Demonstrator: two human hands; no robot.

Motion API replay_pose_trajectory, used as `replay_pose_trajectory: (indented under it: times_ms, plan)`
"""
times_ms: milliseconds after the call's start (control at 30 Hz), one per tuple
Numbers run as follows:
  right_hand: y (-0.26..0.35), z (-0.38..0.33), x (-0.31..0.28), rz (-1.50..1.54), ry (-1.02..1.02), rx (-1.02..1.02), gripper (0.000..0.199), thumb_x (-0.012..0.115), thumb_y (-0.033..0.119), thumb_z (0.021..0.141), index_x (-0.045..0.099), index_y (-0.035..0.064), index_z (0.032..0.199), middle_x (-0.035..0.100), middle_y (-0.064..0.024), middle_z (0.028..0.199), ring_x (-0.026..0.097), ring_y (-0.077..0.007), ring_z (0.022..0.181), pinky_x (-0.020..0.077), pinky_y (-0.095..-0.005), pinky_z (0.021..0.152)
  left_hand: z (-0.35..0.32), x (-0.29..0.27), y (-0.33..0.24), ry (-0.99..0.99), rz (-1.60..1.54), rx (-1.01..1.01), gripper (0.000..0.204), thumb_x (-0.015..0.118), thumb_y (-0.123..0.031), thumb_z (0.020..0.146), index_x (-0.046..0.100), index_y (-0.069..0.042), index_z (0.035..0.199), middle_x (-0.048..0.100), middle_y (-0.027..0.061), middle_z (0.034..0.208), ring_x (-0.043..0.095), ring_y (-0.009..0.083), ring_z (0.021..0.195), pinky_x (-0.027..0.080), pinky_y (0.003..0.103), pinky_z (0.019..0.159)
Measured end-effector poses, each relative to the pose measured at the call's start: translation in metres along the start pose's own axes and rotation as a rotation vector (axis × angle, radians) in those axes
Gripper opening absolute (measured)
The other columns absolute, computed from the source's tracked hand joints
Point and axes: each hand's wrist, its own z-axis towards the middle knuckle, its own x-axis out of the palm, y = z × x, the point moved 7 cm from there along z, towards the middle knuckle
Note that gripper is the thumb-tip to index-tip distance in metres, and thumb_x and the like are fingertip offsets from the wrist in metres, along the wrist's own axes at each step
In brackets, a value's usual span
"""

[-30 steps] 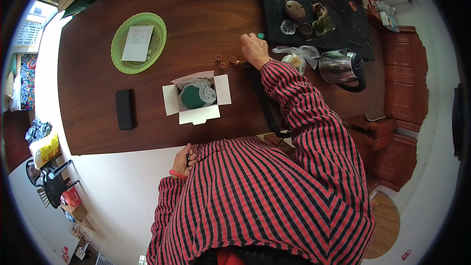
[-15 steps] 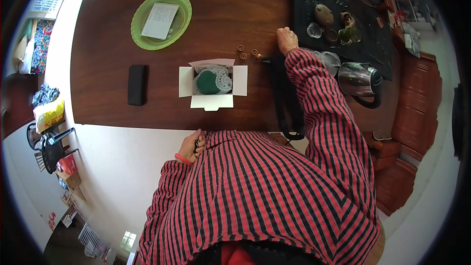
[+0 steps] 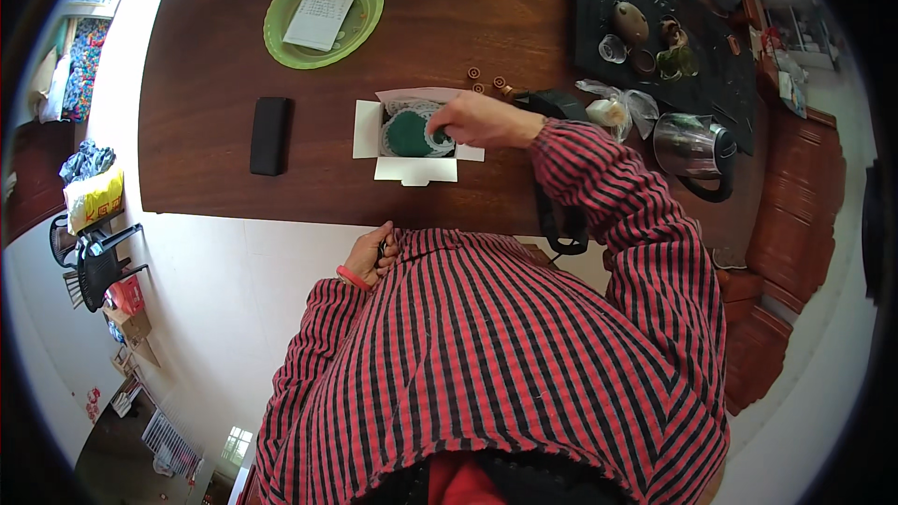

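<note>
Dark wooden table, one person seated at its near edge in a red-and-black striped shirt.

1. Right hand: reached out over a small white box with its flaps laid open. Fingers bent down into the box, closed on or pressed against something pale at the edge of a dark green disc; whether it is a firm pinch cannot be told.
2. Left hand: off the table, held close against the shirt at the table edge, fingers curled narrow around something small and dark. Red band on the wrist.
3. White box: near the middle of the table, directly before the person. Holds the green disc and pale ring-like pieces around it.
4. Beads: a few small brown ones loose on the table just beyond the box, not in it.
5. Black phone: flat, well left of the box.
6. Green plate: far left, a notepad lying in it.
7. Black tray: far right, with small cups and a stone-like object.
8. Kettle: right of the sleeve; a clear bag beside it.

State of work, as judged: box open and being handled; loose beads remain outside it.
</note>
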Motion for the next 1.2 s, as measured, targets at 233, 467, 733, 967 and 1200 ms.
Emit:
replay_pose_trajectory:
  times_ms: [233, 467, 733, 967, 1200]
  plan:
    - [0.010, 0.011, 0.050, -0.662, 0.095, -0.166, 0.008, 0.058, 0.011, 0.073, 0.061, 0.0050, 0.077, 0.062, -0.0157, 0.070, 0.062, -0.0337, 0.067, 0.0495, -0.0414, 0.056, -0.008, -0.011, 0.003, -0.004, -0.003, 0.014, 0.034, 0.050, -0.036, 0.093, 0.046, -0.013, 0.069, 0.043, -0.0010, 0.054, 0.031, 0.0060, 0.036, 0.022, 0.019, 0.030]
    - [-0.012, 0.012, 0.064, -0.684, -0.015, -0.144, 0.006, 0.059, 0.011, 0.070, 0.061, 0.0057, 0.069, 0.061, -0.0124, 0.065, 0.064, -0.0294, 0.065, 0.0498, -0.0405, 0.054, -0.012, -0.010, 0.001, -0.024, 0.042, 0.014, 0.034, 0.051, -0.038, 0.093, 0.046, -0.014, 0.069, 0.043, -0.0010, 0.054, 0.033, 0.0060, 0.036, 0.023, 0.019, 0.030]
    - [0.005, -0.020, -0.039, -0.388, -0.608, 0.051, 0.008, 0.058, 0.015, 0.078, 0.056, 0.0067, 0.080, 0.061, -0.0141, 0.070, 0.063, -0.0324, 0.067, 0.0502, -0.0426, 0.058, -0.011, -0.025, 0.005, -0.043, 0.011, 0.013, 0.035, 0.051, -0.039, 0.093, 0.045, -0.014, 0.069, 0.043, -0.0010, 0.054, 0.032, 0.0060, 0.037, 0.023, 0.019, 0.030]
    - [-0.106, -0.035, -0.042, -0.656, -0.416, 0.329, 0.027, 0.056, 0.008, 0.079, 0.051, 0.0076, 0.105, 0.056, -0.0179, 0.100, 0.059, -0.0373, 0.089, 0.0484, -0.0441, 0.074, -0.007, -0.016, 0.005, -0.025, 0.043, -0.003, 0.036, 0.049, -0.039, 0.094, 0.044, -0.014, 0.069, 0.041, -0.0012, 0.054, 0.031, 0.0058, 0.037, 0.023, 0.019, 0.030]
    - [-0.137, -0.021, -0.031, -0.529, -0.259, 0.502, 0.043, 0.056, 0.003, 0.075, 0.047, 0.0076, 0.117, 0.052, -0.0180, 0.104, 0.056, -0.0386, 0.097, 0.0464, -0.0447, 0.082, -0.008, -0.014, 0.006, -0.048, 0.074, 0.015, 0.036, 0.048, -0.039, 0.094, 0.044, -0.014, 0.068, 0.041, -0.0014, 0.054, 0.031, 0.0056, 0.037, 0.023, 0.019, 0.030]
